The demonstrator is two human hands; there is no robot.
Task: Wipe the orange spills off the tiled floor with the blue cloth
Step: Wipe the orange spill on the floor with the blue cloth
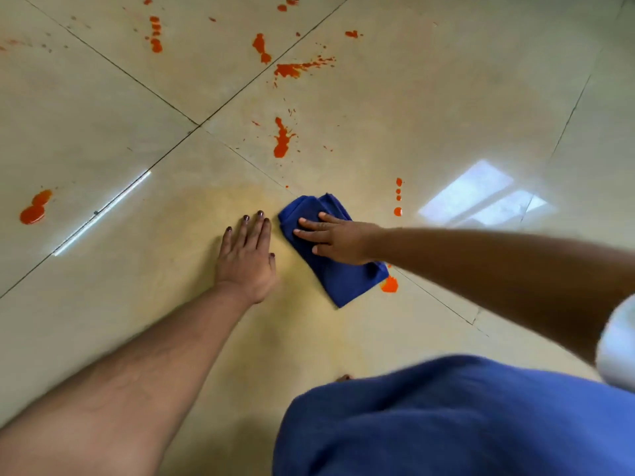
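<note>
A folded blue cloth [340, 280] lies flat on the beige tiled floor [429, 132] in the middle of the view. My right hand [335, 237] presses down on the cloth's upper half with fingers spread. My left hand [247, 255] rests flat on the bare floor just left of the cloth, fingers apart, holding nothing. An orange spill [390, 285] touches the cloth's right corner. Small orange drops [398, 197] sit to the cloth's upper right. A larger splash [281, 139] lies beyond it, with several more orange splashes [292, 68] farther away and a puddle [34, 209] at the far left.
My knee in blue fabric [446, 417] fills the lower right. A yellowish smeared film [213, 207] covers the floor around my hands. Dark grout lines [199, 125] cross beyond the hands. A window reflection [481, 194] shines at the right.
</note>
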